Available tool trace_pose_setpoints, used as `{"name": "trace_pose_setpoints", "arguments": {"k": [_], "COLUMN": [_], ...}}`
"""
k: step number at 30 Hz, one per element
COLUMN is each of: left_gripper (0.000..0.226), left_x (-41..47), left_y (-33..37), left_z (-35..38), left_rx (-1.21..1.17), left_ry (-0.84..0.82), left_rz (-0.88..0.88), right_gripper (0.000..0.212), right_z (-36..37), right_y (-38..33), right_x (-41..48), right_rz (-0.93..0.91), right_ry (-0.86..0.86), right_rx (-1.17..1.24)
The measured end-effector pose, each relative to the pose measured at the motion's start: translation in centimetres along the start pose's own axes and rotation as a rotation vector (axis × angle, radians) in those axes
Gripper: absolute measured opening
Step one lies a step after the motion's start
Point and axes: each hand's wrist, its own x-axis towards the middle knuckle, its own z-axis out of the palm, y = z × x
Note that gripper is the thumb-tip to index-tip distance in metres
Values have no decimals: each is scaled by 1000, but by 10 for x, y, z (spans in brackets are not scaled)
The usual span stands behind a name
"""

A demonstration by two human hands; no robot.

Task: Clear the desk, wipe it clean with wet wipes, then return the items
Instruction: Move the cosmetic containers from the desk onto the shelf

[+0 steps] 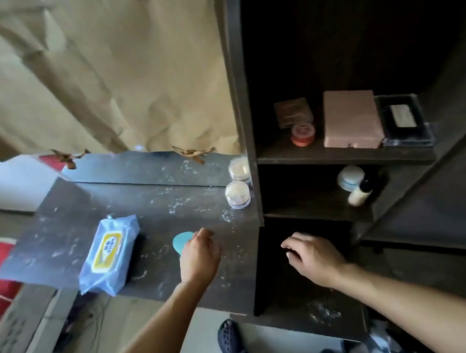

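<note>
Desk (84, 210) is pretty dusty, wipes pack (108, 255) lying on it. Left hand (200, 255) curls its fingers on a teal disc (181, 240); right hand (313, 257) hangs loose, holding nothing.

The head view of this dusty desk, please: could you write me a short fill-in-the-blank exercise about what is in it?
1. The hand at the edge of the blue disc is the person's ____ one.
2. The wet wipes pack lies on the desk to the ____ of that disc.
3. On the shelf, the box between the orange-lidded jar and the black tray is ____.
4. The right hand holds ____.
Missing words: left; left; pink; nothing.
</note>
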Motion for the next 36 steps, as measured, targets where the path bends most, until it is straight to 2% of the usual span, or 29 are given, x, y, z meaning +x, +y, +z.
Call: {"name": "trace_pose_setpoints", "arguments": {"k": [2, 5, 8, 11, 13, 16, 20, 22, 23, 25, 26, 28, 32, 36], "left_gripper": [27, 44, 58, 67, 74, 81, 81, 76, 71, 63, 60, 58, 59, 57], "left_x": [8, 23, 43, 64, 75, 86, 96, 101, 103, 105, 106, 107, 106, 102], "left_y": [-29, -63, -86, -101, -109, -120, -132, -135, -136, -137, -139, -141, -137, -125], "left_z": [-16, -29, -32, -28, -22, -13, -7, -7, -7, -8, -9, -12, -23, -33], "left_rx": [68, 179, 290, 385, 431, 453, 426, 393, 373, 332, 310, 262, 195, 146], "left_ry": [16, -34, -166, -318, -404, -473, -501, -515, -521, -526, -525, -524, -503, -476], "left_rz": [-28, -20, 52, 202, 315, 405, 461, 479, 481, 475, 460, 399, 290, 225], "right_gripper": [26, 23, 37, 58, 71, 82, 90, 75, 60, 31, 27, 36, 52, 68], "right_z": [11, 32, 55, 67, 71, 72, 84, 88, 88, 86, 85, 84, 83, 84], "right_y": [-22, -51, -71, -86, -90, -88, -76, -72, -72, -77, -81, -91, -104, -105], "right_x": [25, 63, 106, 154, 184, 217, 240, 245, 244, 239, 234, 222, 191, 144], "right_rz": [-55, -132, -86, 134, 404, 810, 978, 991, 977, 936, 915, 888, 796, 712], "right_ry": [-22, 1, 35, 82, 112, 183, 148, 170, 208, 296, 330, 380, 372, 315], "right_rx": [-11, -46, -54, -94, -92, 44, 96, 97, 128, 251, 318, 409, 492, 458]}}
